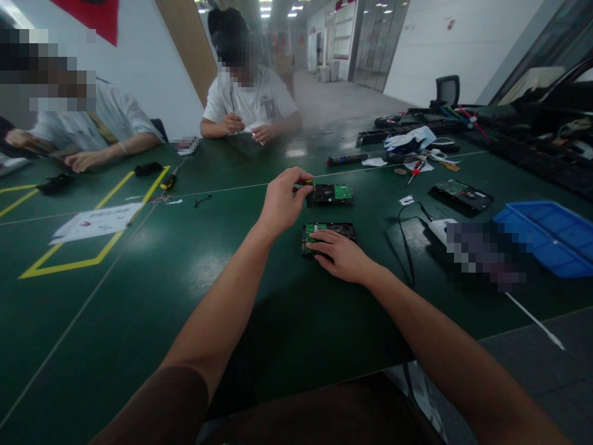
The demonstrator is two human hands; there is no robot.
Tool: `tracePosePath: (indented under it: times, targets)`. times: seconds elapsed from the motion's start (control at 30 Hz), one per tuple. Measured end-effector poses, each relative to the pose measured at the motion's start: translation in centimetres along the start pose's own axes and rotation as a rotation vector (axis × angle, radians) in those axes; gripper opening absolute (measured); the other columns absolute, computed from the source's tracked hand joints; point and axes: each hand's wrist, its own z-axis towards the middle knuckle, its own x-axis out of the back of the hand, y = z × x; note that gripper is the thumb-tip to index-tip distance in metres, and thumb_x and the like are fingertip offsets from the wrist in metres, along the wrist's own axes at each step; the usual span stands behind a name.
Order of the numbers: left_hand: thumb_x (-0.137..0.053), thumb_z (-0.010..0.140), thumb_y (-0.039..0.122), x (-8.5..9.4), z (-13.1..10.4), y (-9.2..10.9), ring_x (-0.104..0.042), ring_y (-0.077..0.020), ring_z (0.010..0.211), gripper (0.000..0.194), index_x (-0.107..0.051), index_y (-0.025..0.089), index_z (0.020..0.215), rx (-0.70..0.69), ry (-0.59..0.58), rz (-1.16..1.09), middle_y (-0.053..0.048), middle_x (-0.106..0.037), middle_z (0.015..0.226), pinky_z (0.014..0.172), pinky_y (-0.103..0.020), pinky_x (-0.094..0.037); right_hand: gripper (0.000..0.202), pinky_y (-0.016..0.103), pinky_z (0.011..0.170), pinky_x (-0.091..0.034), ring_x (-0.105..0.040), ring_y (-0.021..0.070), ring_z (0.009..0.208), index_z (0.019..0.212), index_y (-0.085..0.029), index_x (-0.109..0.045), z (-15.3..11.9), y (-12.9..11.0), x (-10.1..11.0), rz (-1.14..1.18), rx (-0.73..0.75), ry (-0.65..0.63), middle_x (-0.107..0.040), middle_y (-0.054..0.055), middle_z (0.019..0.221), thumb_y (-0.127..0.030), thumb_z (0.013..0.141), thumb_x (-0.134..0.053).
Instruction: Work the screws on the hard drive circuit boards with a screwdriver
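Dark brown sleeve (176, 395) — short, plain — bare forearms (238, 293).

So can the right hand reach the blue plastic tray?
Probably yes: between the right hand and the tray lie a thin black cable and a partly blurred white object, seemingly low enough to reach over.

I could read no words or numbers: the marks (87, 224) on the white sheet (69, 232) in the left of the frame and the print (267, 99) on the white shirt (280, 93) at upper centre were too small and blurred.
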Motion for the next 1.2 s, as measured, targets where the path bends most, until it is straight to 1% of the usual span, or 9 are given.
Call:
tracePosePath:
  times: [0.17,0.27,0.47,0.57,0.67,0.83,0.97,1.07,1.2]
  targets:
    - [-0.062,0.09,0.006,0.2,-0.1,0.3,-0.067,-0.0209,0.104,0.026,-0.073,0.023,0.106,0.001,0.011,0.067,-0.006,-0.072,0.111,0.09,-0.037,-0.059,0.038,0.057,0.119,-0.046,-0.059,0.0297,0.137,0.135,-0.023,-0.071,0.0,-0.1,0.1,0.021,-0.014,-0.002,-0.065,0.012,0.145,-0.02,0.098,-0.062]
    - [-0.062,0.091,0.008,0.2,-0.1,0.5,-0.068,-0.0203,0.102,0.025,-0.074,0.023,0.107,0.01,0.014,0.068,-0.006,-0.072,0.112,0.09,-0.036,-0.06,0.038,0.057,0.119,-0.046,-0.058,0.0303,0.138,0.135,-0.022,-0.071,0.1,-0.2,0.2,0.024,-0.014,-0.002,-0.065,0.013,0.145,-0.019,0.098,-0.062]
    - [-0.071,0.09,0.017,-0.1,-0.1,0.3,-0.072,-0.0178,0.096,0.015,-0.074,0.022,0.105,0.038,0.009,-0.042,-0.005,-0.075,0.106,0.084,-0.031,-0.062,0.037,0.055,0.12,-0.046,-0.058,0.03,0.138,0.135,-0.022,-0.07,0.0,-0.1,0.1,0.001,-0.005,-0.005,-0.064,0.012,0.146,-0.021,0.1,-0.061]
    - [-0.073,0.09,0.02,-0.4,-0.1,0.0,-0.074,-0.0176,0.092,0.017,-0.073,0.02,0.107,0.078,-0.02,-0.139,-0.005,-0.077,0.101,0.085,-0.033,-0.062,0.037,0.055,0.12,-0.046,-0.058,0.0302,0.139,0.136,-0.02,-0.07,0.0,0.0,0.1,-0.002,0.0,-0.006,-0.064,0.013,0.146,-0.021,0.1,-0.06]
    - [-0.076,0.089,0.023,-0.7,-0.2,-0.1,-0.075,-0.0172,0.091,0.019,-0.071,0.02,0.107,0.096,-0.041,-0.193,-0.004,-0.077,0.099,0.086,-0.033,-0.063,0.037,0.056,0.119,-0.046,-0.058,0.0299,0.138,0.136,-0.022,-0.07,0.0,-0.1,0.1,0.005,-0.005,0.001,-0.064,0.012,0.146,-0.02,0.1,-0.06]
    - [-0.081,0.085,0.022,-0.7,-0.2,0.0,-0.071,-0.0163,0.093,0.016,-0.069,0.02,0.097,0.115,0.068,-0.116,-0.006,-0.07,0.11,0.08,-0.031,-0.064,0.037,0.055,0.119,-0.047,-0.058,0.0297,0.138,0.135,-0.023,-0.07,0.1,-0.2,0.3,0.008,0.001,0.002,-0.065,0.011,0.145,-0.02,0.1,-0.06]
    - [-0.079,0.086,0.02,-0.3,-0.1,0.0,-0.068,-0.0165,0.09,0.01,-0.07,0.02,0.091,0.064,0.096,-0.031,-0.005,-0.068,0.099,0.075,-0.028,-0.062,0.036,0.056,0.119,-0.047,-0.059,0.0303,0.137,0.134,-0.022,-0.071,0.1,-0.2,0.2,0.012,-0.002,0.012,-0.065,0.013,0.144,-0.02,0.099,-0.061]
    - [-0.073,0.089,0.017,-0.3,-0.1,-0.3,-0.07,-0.0166,0.09,0.007,-0.073,0.019,0.096,0.019,0.065,-0.045,-0.004,-0.073,0.099,0.076,-0.029,-0.061,0.035,0.055,0.119,-0.047,-0.058,0.0304,0.137,0.134,-0.02,-0.071,0.1,-0.1,0.1,0.005,0.002,0.006,-0.065,0.014,0.144,-0.021,0.1,-0.06]
    - [-0.067,0.093,0.014,-0.7,-0.1,-0.8,-0.073,-0.0173,0.092,0.018,-0.074,0.019,0.109,0.022,0.025,-0.074,-0.005,-0.078,0.104,0.084,-0.032,-0.061,0.036,0.054,0.12,-0.046,-0.058,0.0308,0.138,0.135,-0.017,-0.07,0.1,-0.1,0.1,0.0,0.002,-0.005,-0.064,0.015,0.145,-0.02,0.1,-0.06]
